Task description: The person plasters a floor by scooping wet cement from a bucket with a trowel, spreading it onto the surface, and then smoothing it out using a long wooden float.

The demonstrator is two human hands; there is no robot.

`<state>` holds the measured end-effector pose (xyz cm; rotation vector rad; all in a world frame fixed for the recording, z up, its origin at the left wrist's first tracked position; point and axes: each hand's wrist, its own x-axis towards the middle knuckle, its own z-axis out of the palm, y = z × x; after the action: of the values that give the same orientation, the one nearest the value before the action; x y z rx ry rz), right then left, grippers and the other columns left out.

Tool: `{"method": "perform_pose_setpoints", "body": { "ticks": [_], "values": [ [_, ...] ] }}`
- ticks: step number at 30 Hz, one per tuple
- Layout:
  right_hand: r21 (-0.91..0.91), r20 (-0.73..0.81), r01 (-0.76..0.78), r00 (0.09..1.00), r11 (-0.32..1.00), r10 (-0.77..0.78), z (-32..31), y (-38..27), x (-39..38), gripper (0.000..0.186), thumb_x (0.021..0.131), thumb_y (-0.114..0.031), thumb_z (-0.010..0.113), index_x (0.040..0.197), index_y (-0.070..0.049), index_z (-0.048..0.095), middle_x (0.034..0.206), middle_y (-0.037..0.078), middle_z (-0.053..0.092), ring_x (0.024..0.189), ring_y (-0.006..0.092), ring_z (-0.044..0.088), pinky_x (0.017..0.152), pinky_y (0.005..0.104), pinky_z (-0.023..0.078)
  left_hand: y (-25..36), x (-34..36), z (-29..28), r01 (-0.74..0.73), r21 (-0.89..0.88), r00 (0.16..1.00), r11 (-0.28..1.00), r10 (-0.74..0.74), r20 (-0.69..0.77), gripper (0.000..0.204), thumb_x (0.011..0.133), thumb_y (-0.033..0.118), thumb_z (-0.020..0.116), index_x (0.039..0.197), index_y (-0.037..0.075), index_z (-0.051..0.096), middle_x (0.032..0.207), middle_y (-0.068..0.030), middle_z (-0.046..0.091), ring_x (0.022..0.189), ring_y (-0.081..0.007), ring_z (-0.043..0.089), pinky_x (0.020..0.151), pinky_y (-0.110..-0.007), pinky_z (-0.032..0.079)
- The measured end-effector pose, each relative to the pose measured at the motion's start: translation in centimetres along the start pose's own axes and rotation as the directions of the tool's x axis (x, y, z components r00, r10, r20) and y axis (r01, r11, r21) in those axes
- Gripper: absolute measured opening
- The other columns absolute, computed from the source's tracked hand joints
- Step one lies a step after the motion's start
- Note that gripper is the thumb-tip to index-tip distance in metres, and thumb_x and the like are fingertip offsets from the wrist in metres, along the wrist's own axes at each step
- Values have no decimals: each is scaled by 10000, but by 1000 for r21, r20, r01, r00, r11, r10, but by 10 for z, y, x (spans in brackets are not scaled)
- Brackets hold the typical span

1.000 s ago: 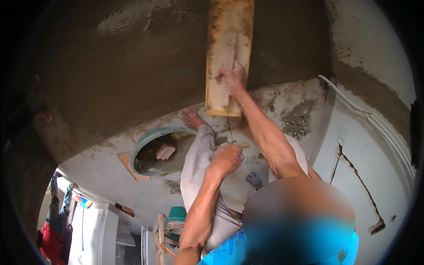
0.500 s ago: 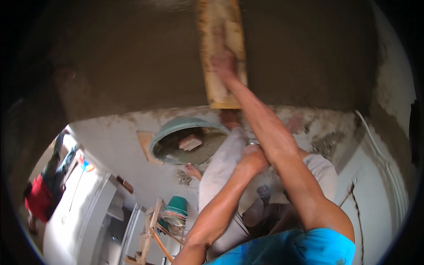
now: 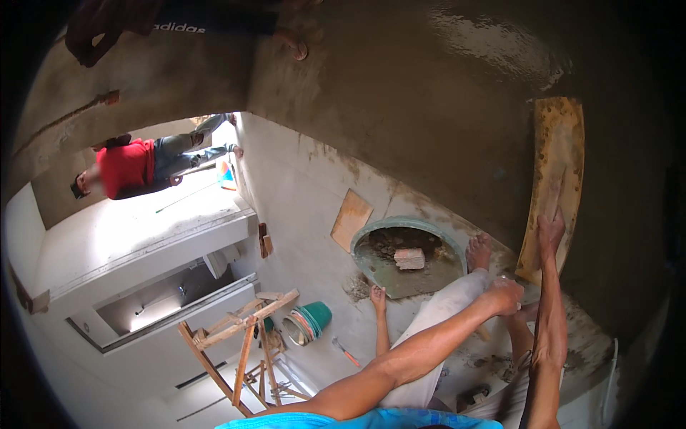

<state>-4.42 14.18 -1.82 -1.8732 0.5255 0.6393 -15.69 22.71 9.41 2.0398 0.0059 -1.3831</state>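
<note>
My right hand (image 3: pixel 550 232) grips the back of a long yellowish wooden plastering float (image 3: pixel 564 143). The float stands nearly upright against a wet, dark plastered wall (image 3: pixel 429 136), its lower end close to the wall's foot. My left hand (image 3: pixel 506 295) is closed in front of my knee, near the float's lower end; what it may hold is hidden. Left of my bare foot (image 3: pixel 479 252) rests a round greenish tub (image 3: pixel 364 269) with grey mortar and a pinkish brick piece (image 3: pixel 409 258) in it.
A bare limb (image 3: pixel 380 314), seemingly another person's, reaches beside the tub. A flat board (image 3: pixel 351 218), stacked green buckets (image 3: pixel 314 319), an orange-handled tool (image 3: pixel 346 352) and a wooden trestle (image 3: pixel 250 325) lie left. A person in red (image 3: pixel 128 168) and one in dark clothing (image 3: pixel 214 18) are farther off.
The view has swung, so the float and my right hand appear farther right and lower. My right hand still grips the float, and my left hand remains closed. More of the room shows at left.
</note>
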Motion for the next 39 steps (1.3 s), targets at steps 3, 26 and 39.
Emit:
{"method": "perform_pose_setpoints", "body": {
  "ticks": [3, 26, 39],
  "values": [
    [-176, -76, 210, 971, 962, -225, 2, 28, -9, 402, 725, -107, 531, 1107, 15, 574, 761, 198, 602, 671, 314, 587, 650, 405, 465, -9, -11, 5, 11, -81, 991, 997, -23, -136, 298, 789, 201, 646, 981, -27, 656, 944, -209, 676, 946, -380, 643, 826, -455, 509],
    [-715, 179, 285, 957, 638, -227, -148, -25, -105, 371, 760, -201, 656, 1058, -51, 495, 833, 218, 642, 821, 401, 633, 751, 499, 505, 12, -85, -129, -430, -411, 740, 804, 54, -670, 553, 903, 39, 523, 1418, -10, 328, 794, -73, 598, 718, -113, 592, 613, -255, 500],
    [-683, 99, 208, 976, 700, -193, -173, -14, -156, 300, 719, -126, 672, 939, -48, 483, 793, 228, 642, 788, 427, 628, 720, 510, 498, 132, -41, -373, -430, -376, 786, 821, 136, -603, 770, 865, 2, 532, 1502, 63, 102, 718, -111, 589, 527, -173, 589, 479, -314, 535]
  ]
}}
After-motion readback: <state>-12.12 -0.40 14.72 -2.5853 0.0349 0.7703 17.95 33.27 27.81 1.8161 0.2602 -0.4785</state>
